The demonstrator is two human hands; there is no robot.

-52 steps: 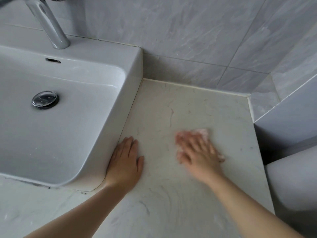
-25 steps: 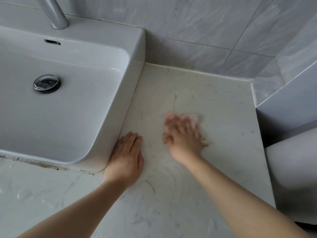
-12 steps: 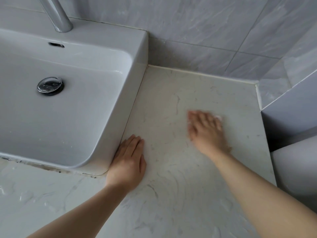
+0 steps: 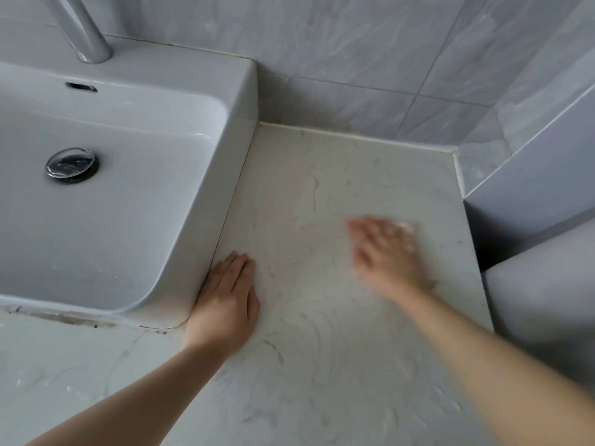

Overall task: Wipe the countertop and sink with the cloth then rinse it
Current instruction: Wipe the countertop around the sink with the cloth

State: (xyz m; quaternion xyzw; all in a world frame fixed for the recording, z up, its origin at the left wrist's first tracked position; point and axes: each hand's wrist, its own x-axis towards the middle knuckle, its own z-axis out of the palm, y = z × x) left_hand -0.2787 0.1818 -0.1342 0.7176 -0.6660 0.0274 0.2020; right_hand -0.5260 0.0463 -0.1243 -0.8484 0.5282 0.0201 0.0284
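L hand [image 4: 225, 300] lies palm down, fingers [image 4: 234, 268] straight & close together, thumb alongside, pointing fwd. L forearm bare, comes in from lower left. R hand [image 4: 386, 255] also palm down, further fwd & to the right, fingers spread, roughly straight; motion-blurred, detail unclear. R forearm bare, enters from lower right. Hands well apart.

Countertop [image 4: 322, 365] off-white, grey marble veining. Sink [image 4: 193, 78] plain white. Wall tiles [image 4: 354, 43] grey, cloudy streaks. Cloth [image 4: 406, 225] pale pink.
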